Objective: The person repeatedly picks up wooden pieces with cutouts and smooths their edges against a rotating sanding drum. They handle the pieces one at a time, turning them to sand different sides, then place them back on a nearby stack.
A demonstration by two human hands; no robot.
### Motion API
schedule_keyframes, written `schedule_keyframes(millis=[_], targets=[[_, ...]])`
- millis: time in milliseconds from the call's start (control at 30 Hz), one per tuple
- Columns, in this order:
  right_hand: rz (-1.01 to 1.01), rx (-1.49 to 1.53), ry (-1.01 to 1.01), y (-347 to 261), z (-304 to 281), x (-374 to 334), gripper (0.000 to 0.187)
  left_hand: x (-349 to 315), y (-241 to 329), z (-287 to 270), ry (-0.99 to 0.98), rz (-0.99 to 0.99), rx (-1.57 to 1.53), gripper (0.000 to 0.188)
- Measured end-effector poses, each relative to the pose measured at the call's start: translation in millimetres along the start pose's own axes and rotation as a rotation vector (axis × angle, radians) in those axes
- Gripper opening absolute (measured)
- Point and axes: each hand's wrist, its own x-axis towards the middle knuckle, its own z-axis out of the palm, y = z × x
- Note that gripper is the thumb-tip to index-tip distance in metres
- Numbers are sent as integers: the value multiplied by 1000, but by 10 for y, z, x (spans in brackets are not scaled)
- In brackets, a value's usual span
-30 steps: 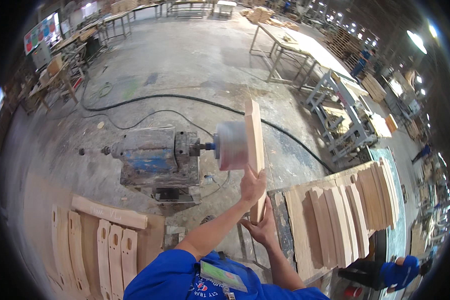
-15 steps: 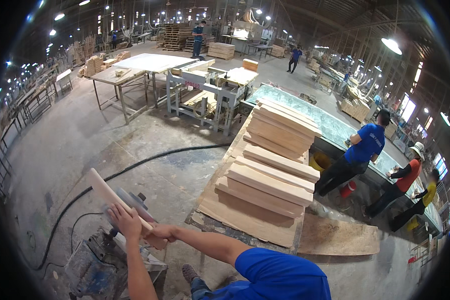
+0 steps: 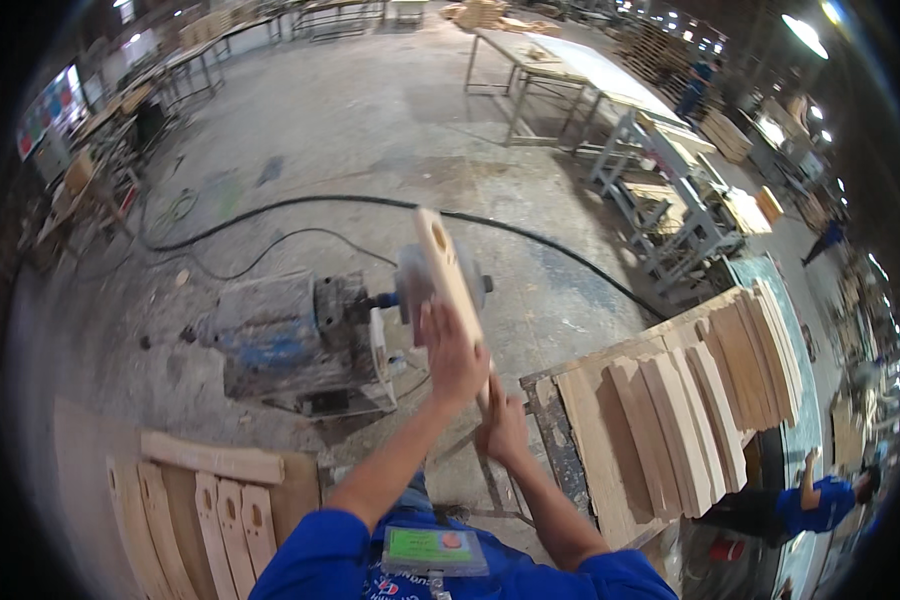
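A long pale wooden slat with an oval hole near its far end is held in both my hands, pointing away from me. My left hand grips it around its middle, fingers along its left side. Lower down, my right hand is closed round the near end. The slat lies against or just over a blurred round wheel; contact cannot be made out. A shaft joins that wheel to a worn grey-blue motor on a stand at the left.
Slats with oval holes lie on a board at lower left. Stacked plain slats rest on a table to the right. A black hose crosses the floor beyond the wheel. A co-worker in blue stands at far right.
My view has swung left and down, bringing the motor and the lower-left slats into sight. Both hands still hold the slat, which has turned so its oval hole shows.
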Motion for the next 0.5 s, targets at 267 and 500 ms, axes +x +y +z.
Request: schedule_keyframes(millis=[267, 500], targets=[[-141, -234, 99, 19, -35, -372, 92, -359, -211, 94, -89, -10, 29, 90], [305, 1038, -496, 464, -178, -1235, 82, -718, 156, -18, -59, -48, -214, 94]])
